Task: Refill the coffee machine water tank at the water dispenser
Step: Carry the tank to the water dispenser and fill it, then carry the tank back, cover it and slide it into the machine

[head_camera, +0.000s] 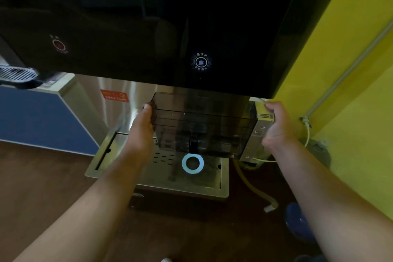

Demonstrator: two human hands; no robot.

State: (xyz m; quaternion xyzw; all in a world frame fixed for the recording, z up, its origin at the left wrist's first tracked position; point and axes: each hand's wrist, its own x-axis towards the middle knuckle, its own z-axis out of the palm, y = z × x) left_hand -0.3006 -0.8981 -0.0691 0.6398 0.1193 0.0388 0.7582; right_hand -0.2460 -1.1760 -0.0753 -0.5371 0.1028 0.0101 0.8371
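I hold a dark, see-through water tank [202, 125] between both hands, under the black front panel of the water dispenser [148, 17]. My left hand [142, 132] grips its left end and my right hand [276, 127] its right end. The tank hangs above the steel drip tray [191, 178], where a ring of pale blue light [192, 163] glows just below it. On the panel above the tank a blue-lit button with a cup sign [201, 62] shines. A dim red button [58, 44] sits far to the left.
A yellow wall [350, 70] with a grey pipe [348, 70] stands close on the right. A yellowish hose [253, 187] trails on the dark floor beside the tray. A blue cabinet [38, 119] stands at the left, with a grille [17, 74] above it.
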